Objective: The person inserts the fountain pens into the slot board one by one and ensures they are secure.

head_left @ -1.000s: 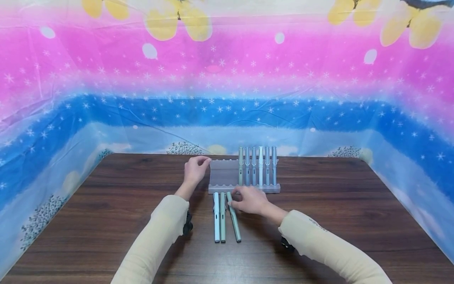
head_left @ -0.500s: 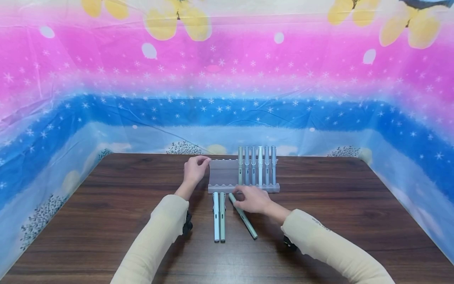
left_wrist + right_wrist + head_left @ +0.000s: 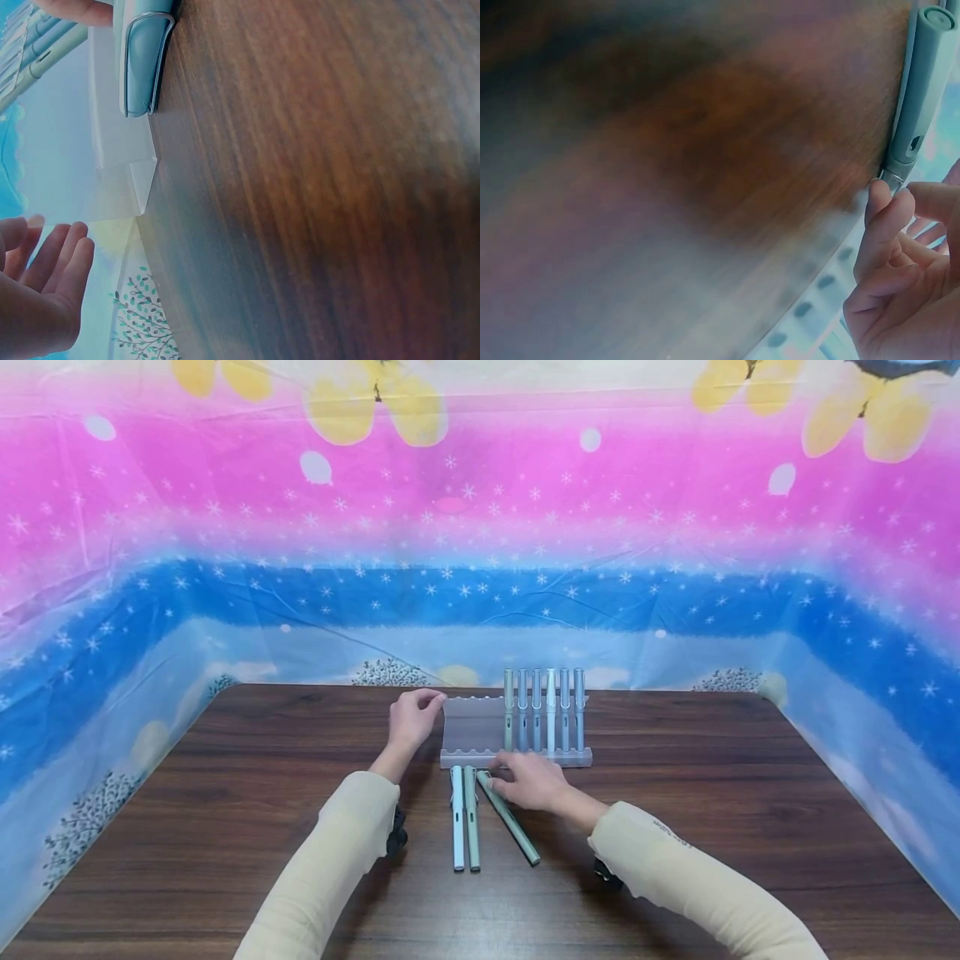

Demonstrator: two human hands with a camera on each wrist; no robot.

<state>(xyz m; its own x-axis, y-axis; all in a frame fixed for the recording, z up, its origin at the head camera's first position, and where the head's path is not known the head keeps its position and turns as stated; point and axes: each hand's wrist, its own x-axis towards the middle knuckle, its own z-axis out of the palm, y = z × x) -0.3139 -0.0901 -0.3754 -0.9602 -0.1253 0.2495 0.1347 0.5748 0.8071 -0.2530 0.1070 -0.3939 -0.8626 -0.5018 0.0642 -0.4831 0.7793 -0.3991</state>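
Observation:
My left hand [image 3: 410, 717] pinches the upper left corner of a clear pen rack [image 3: 472, 727]; its other fingers show beside the rack's edge in the left wrist view. At the rack's front, my right hand [image 3: 536, 781] pinches the clip end of a dark green pen [image 3: 516, 828], which lies slanted with its far end toward me and to the right. In the right wrist view the fingertips meet at the green pen's [image 3: 922, 90] cap end. Left of it lie a pale blue pen [image 3: 458, 822] and a grey-green pen [image 3: 472, 827], side by side.
Several pens [image 3: 551, 714] stand in the right half of the rack, clips facing me. The rack's left slots hold none. The dark wooden table [image 3: 300, 777] is ringed by a patterned cloth backdrop [image 3: 480, 593].
The dark green pen has swung from nearly straight to slanted, its near end moving right, then its clip end shifting slightly left with my right hand. My left hand stays at the rack.

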